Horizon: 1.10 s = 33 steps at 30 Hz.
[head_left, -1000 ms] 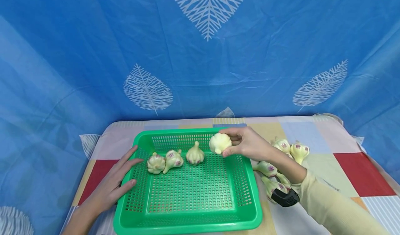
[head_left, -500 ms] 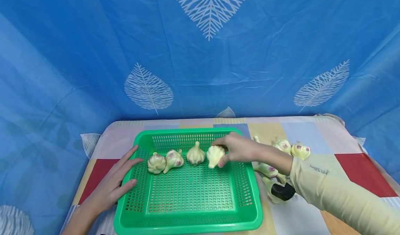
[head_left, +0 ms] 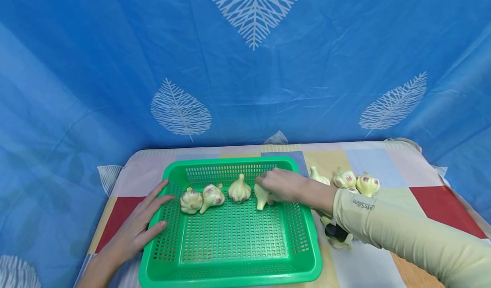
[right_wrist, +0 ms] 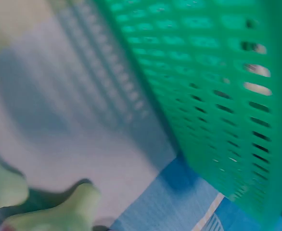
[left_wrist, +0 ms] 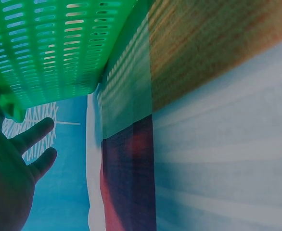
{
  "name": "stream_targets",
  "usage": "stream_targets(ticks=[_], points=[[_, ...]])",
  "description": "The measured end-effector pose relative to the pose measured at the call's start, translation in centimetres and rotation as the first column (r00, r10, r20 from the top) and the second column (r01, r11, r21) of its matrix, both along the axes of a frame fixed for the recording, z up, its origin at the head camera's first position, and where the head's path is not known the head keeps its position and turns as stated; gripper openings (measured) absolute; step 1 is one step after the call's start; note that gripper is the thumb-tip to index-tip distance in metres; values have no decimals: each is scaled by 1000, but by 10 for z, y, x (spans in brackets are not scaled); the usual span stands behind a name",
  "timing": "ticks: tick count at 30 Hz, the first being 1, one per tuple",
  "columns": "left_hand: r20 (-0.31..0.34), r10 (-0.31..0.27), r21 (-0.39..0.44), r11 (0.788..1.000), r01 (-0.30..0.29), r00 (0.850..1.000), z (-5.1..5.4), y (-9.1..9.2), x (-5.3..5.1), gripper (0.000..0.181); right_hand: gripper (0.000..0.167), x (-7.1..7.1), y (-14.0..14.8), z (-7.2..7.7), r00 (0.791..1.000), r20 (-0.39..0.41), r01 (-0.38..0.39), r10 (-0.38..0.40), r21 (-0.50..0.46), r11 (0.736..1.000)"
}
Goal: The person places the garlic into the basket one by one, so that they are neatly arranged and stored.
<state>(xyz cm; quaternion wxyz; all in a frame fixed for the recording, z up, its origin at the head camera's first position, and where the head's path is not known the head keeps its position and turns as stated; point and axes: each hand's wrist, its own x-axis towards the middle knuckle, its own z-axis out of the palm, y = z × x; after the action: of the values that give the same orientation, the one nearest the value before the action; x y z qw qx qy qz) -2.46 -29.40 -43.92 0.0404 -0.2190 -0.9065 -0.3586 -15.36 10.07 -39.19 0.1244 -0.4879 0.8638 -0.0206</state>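
My right hand (head_left: pixel 283 186) reaches over the right side of the green plastic basket (head_left: pixel 232 280) and grips a garlic bulb (head_left: pixel 261 197), its stem pointing down toward the front. Fingers and palm cover the bulb's right part. A row of three more garlic bulbs (head_left: pixel 239 191) lies to its left inside the basket. On the basket's left rim rests my left hand (head_left: pixel 140 222), fingers extended and spread. The left wrist view shows that hand (left_wrist: pixel 11 168) beside the basket's slotted wall (left_wrist: pixel 49 53). In the right wrist view the right hand is out of sight.
Several loose garlic bulbs (head_left: pixel 344 178) lie on the patchwork tablecloth (head_left: pixel 395 207) right of the basket, partly hidden under my right forearm. A blue leaf-print curtain (head_left: pixel 245 87) stands behind and at both sides of the table.
My right hand has lowered the garlic bulb from above the basket's back right part down into it, turning the stem toward the front. The left hand has stayed on the rim.
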Motion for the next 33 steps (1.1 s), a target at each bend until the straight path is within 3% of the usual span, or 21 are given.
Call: stream_targets(ticks=[5,9,16,21,26,33], points=[[4,1,4,1000,-1,1000,0,-1,0,61,46,5,-2,-8,985,-157,-65,74,61,996],[3,0,2,1000,0,1000,0,-1,1,61,51,8,-3,-11,976,-199,-73,85,69,995],[13,0,3,1000,0,1000,-1,-1,2,60,66,11,-1,-7,992,-122,-31,35,37,999],[26,0,15,1000,-1,1000,-1,1,2,60,65,12,4,4,998,-59,31,-32,-17,999],[26,4,20,1000,-4,1000,1,1,2,61,54,12,10,25,996,-53,62,-69,-120,991],[19,2,9,1000,-2,1000,2,2,0,59,81,15,25,45,982,-91,153,-167,-144,978]])
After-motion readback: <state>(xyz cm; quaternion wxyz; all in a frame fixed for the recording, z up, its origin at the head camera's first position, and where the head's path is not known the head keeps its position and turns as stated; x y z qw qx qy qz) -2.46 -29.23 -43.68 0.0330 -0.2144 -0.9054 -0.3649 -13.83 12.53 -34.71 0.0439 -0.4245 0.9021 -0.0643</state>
